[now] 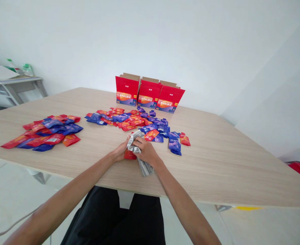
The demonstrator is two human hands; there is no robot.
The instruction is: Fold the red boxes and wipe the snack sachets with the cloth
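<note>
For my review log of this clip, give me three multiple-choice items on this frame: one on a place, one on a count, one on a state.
1. Where do the red boxes stand?
A. at the far edge of the table
B. on the floor
C. on the side shelf

2. How many red boxes stand in the row?
A. one
B. three
C. six

3. What are the hands doing?
A. resting flat and empty on the table
B. both closed around a bundle of sachets
C. lifting a box

Answers: 1 A, the boxes stand behind the middle heap of sachets, near the wall. 2 B, three fronts show side by side with flaps open. 3 B, the left hand and right hand meet over the bundle at the near edge; a separate heap lies to the left.
</note>
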